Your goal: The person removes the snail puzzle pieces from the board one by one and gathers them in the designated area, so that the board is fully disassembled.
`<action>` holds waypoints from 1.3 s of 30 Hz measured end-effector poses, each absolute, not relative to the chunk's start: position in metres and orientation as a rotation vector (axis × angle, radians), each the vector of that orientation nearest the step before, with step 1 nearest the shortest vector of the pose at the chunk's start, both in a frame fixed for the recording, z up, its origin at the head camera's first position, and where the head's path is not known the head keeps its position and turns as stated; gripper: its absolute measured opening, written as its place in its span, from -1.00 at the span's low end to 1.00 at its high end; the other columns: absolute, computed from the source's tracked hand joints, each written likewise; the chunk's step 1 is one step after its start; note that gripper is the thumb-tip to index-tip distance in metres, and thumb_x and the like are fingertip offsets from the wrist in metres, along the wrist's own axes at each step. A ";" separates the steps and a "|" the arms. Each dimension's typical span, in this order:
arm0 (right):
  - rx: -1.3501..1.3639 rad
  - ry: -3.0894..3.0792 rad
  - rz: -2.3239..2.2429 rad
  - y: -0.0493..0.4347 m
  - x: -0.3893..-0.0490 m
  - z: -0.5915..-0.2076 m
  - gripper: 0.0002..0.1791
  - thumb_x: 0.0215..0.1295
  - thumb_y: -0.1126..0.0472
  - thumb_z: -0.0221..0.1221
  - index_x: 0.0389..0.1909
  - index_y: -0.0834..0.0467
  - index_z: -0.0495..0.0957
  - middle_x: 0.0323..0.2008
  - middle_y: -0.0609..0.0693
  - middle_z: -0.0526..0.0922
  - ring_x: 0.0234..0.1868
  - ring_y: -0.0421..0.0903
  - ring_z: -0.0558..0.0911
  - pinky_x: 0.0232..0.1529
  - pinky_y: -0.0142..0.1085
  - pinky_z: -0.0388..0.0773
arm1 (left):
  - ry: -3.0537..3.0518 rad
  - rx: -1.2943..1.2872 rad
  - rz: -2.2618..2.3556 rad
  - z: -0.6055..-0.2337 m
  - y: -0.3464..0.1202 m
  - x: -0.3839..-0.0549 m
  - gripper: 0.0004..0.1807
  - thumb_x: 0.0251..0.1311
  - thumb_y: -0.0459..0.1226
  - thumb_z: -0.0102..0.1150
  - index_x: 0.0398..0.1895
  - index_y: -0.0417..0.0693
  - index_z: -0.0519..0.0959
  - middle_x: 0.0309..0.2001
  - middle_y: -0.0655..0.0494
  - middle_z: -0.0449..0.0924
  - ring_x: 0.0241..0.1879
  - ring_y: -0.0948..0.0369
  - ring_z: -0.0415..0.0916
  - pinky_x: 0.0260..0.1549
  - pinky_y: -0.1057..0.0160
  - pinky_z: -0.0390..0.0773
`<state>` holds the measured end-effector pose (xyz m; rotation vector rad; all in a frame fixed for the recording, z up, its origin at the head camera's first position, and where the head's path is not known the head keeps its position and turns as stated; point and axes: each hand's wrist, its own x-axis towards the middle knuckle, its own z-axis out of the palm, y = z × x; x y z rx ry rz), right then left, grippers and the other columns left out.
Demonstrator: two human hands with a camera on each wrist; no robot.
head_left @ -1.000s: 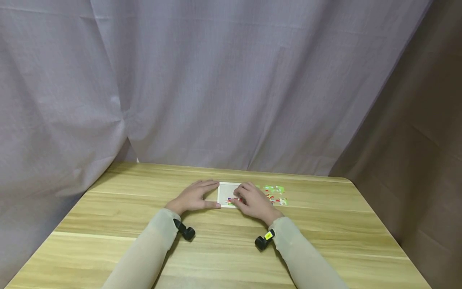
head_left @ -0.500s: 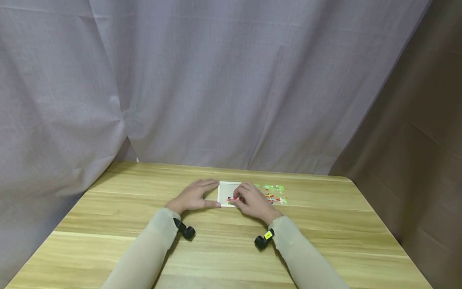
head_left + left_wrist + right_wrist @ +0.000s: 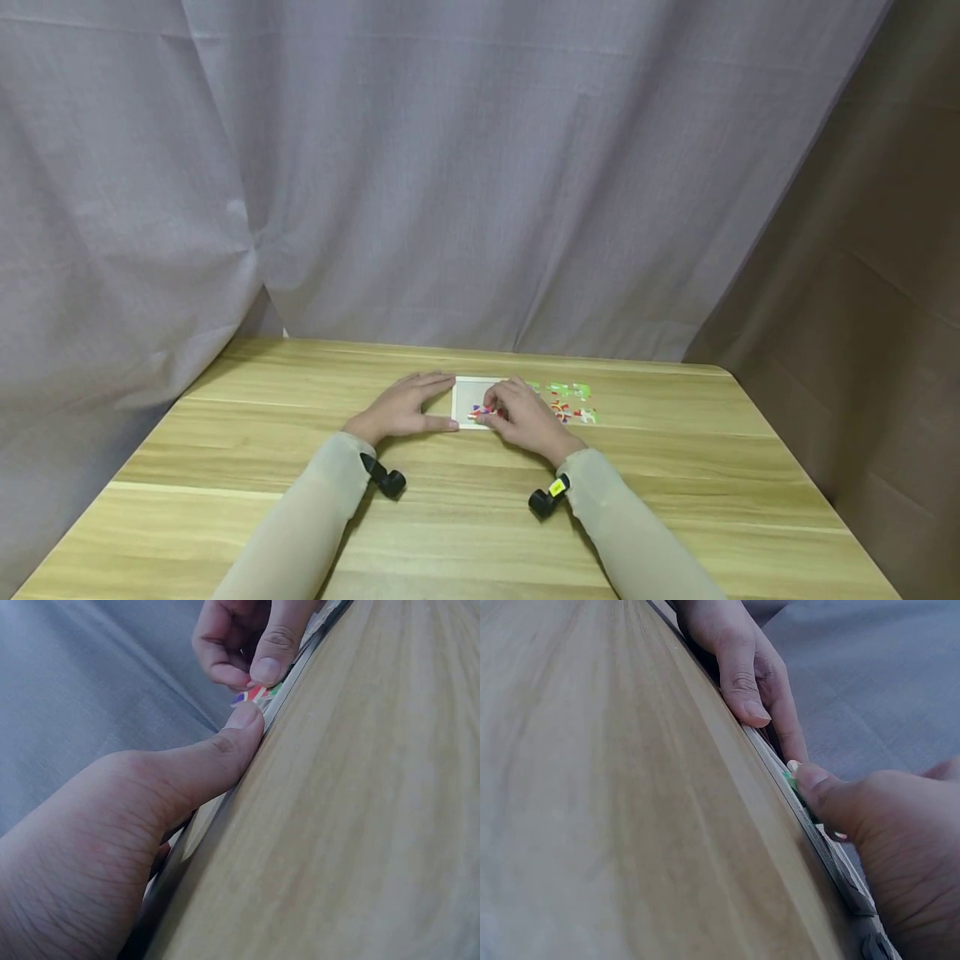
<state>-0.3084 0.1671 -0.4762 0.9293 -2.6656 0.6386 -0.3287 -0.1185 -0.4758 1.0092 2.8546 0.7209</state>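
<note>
A white-rimmed puzzle tray (image 3: 474, 379) lies flat on the table between the hands. My left hand (image 3: 405, 408) rests at its left side, thumb at the near corner and fingers spread toward the far corner. Over the tray's near part, my right hand (image 3: 527, 418) pinches a colourful jigsaw puzzle piece (image 3: 477, 412) between thumb and fingers. Red, purple and green show on the piece (image 3: 259, 693) in the left wrist view, just beyond the left thumb. The right hand hides the tray's right part.
Several loose puzzle pieces, green ones (image 3: 570, 390) and red-and-white ones (image 3: 585, 415), lie right of the right hand. The wooden table (image 3: 450, 525) ends in front of a grey curtain (image 3: 420, 208). A camera is strapped to each wrist.
The right fingertips have shifted slightly, and the puzzle piece near them has turned a little and shows more red and purple. My left hand has stayed in place at the tray.
</note>
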 end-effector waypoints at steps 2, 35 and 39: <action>0.938 -2.643 0.690 0.167 -0.308 -0.476 -0.85 0.52 0.08 0.45 -0.09 0.02 0.70 -0.18 -0.14 0.75 -0.09 -0.17 0.57 -0.06 -0.24 0.66 | 2.857 1.011 0.718 -0.476 -0.118 -0.329 0.03 0.42 0.30 0.34 0.76 -0.08 0.33 0.77 -0.09 0.28 0.78 -0.11 0.19 0.83 -0.30 -0.01; 0.801 -2.498 1.142 0.164 -0.304 -0.474 -0.92 0.44 0.18 0.52 -0.14 0.04 0.82 -0.19 -0.05 0.81 -0.13 -0.19 0.67 -0.07 -0.35 0.68 | 2.877 1.015 0.681 -0.479 -0.119 -0.331 0.04 0.41 0.31 0.33 0.77 -0.07 0.33 0.77 -0.08 0.28 0.78 -0.11 0.20 0.82 -0.31 0.02; 0.779 -2.501 1.156 0.166 -0.300 -0.468 -0.92 0.47 0.15 0.50 -0.13 0.03 0.82 -0.16 -0.06 0.86 -0.13 -0.18 0.70 -0.05 -0.32 0.68 | 2.871 1.011 0.690 -0.478 -0.119 -0.330 0.03 0.42 0.31 0.33 0.76 -0.06 0.33 0.77 -0.07 0.28 0.78 -0.10 0.20 0.82 -0.31 0.02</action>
